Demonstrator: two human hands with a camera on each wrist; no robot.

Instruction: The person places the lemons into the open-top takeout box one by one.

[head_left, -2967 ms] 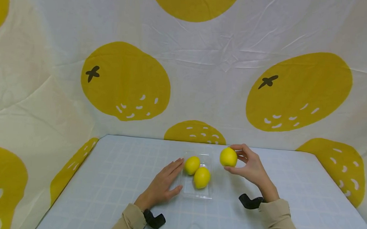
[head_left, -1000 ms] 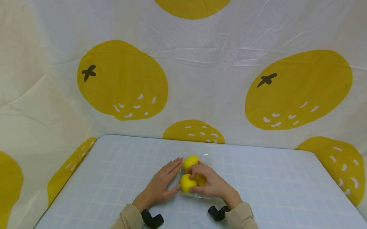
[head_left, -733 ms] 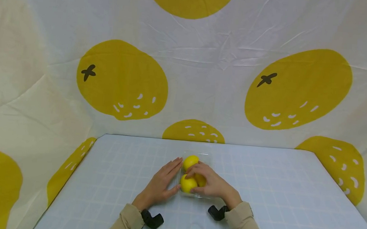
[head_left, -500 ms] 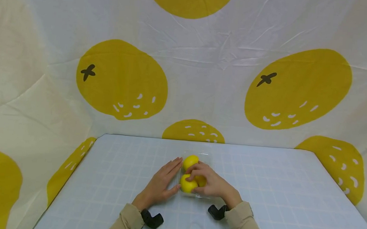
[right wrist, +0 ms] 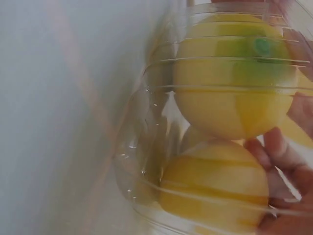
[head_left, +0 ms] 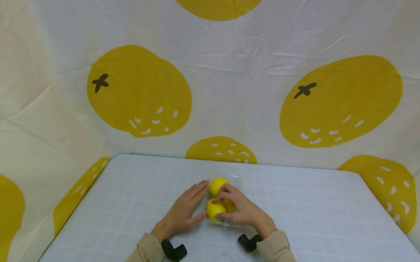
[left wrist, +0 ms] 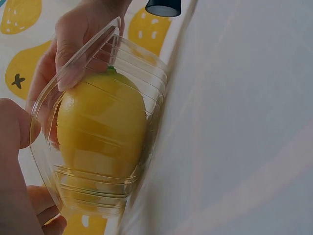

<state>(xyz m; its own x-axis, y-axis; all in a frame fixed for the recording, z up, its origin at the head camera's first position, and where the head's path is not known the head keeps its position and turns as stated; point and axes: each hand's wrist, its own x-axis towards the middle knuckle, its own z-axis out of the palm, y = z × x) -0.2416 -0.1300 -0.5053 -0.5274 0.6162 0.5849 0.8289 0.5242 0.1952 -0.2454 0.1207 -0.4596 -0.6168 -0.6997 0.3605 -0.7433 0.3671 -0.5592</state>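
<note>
A clear plastic container (head_left: 234, 179) stands on the table with three yellow lemons inside. My right hand (head_left: 244, 207) reaches in from the right and grips the near-left lemon (head_left: 214, 211), thumb on its near side and fingertips on top. A second lemon (head_left: 218, 186) lies at the back left. Most of the third lemon (head_left: 230, 206) is hidden under my right hand. My left hand (head_left: 183, 212) lies along the container's left side, its fingers straight and thumb apart. Through the ribbed wall in the left wrist view shows a lemon (left wrist: 102, 127) with a green stem end.
A pale blue checked cloth covers the table (head_left: 147, 191). Behind and at the sides hangs a white curtain (head_left: 234, 92) printed with big yellow fruit. Each wrist carries a black camera mount (head_left: 174, 251).
Since three seconds ago, my right hand has brought its lemon left and down into the container, and the lemons there have shifted. Recently only the right fingers have moved slightly. The left hand stays put.
</note>
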